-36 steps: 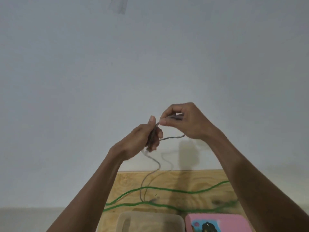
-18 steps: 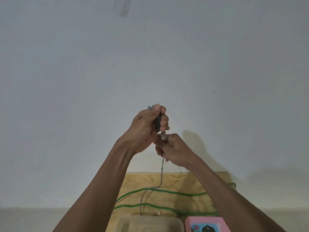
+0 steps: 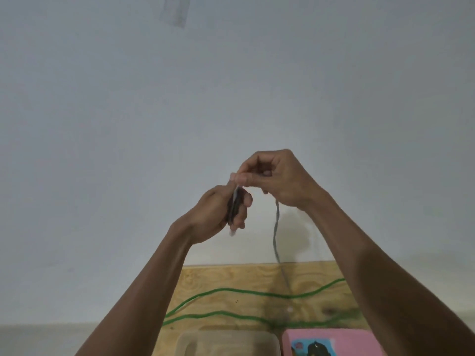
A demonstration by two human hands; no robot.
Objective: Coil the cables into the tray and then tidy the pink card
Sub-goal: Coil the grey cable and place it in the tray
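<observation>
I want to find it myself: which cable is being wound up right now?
Start at the wooden board against the wall, then look up to the two raised hands. The grey cable hangs from the right hand down to the board. Unlike the green cable lying flat across the wood, it is thin, grey and lifted.

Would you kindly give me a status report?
Left hand grips grey cable coil; right hand feeds strand. Green cable loose on table. Tray unobstructed.
</observation>
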